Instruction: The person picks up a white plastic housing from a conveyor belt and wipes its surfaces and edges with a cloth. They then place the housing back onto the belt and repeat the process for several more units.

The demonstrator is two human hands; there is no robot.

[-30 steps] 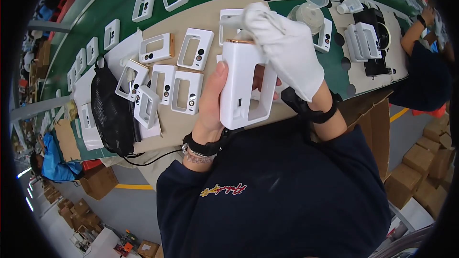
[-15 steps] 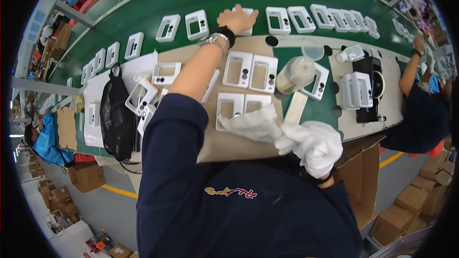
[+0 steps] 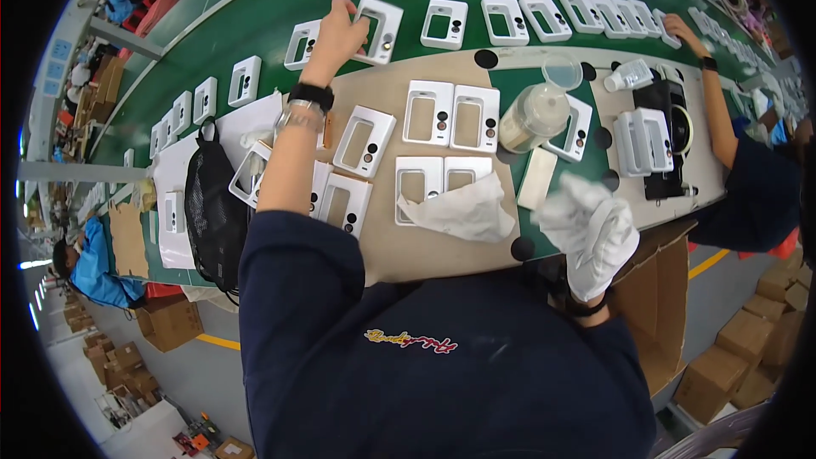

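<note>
My left hand (image 3: 338, 32) reaches over the green surface and grips the left edge of a white plastic frame (image 3: 392, 24), which is tilted. The frame has a rectangular opening and small dark round parts on one side. My right hand (image 3: 595, 234), in a white glove, is at the near right side of the table, beside a pale flat block (image 3: 537, 178). Its fingers are blurred, and I cannot see whether they hold anything. A crumpled white cloth (image 3: 466, 211) lies over two frames near it. Two more frames, one of them this white frame (image 3: 427, 110), lie side by side beyond the cloth.
Several white frames stand in a row along the green surface (image 3: 255, 38). A clear bottle (image 3: 535, 117) stands right of the middle. A black mesh bag (image 3: 214, 212) lies at left. At right, a co-worker's hand (image 3: 680, 30) touches the row; an open cardboard box (image 3: 659, 314) is below the table.
My left hand has left one frame standing in the row, moved left and taken hold of another. My right hand has moved right, away from the cloth.
</note>
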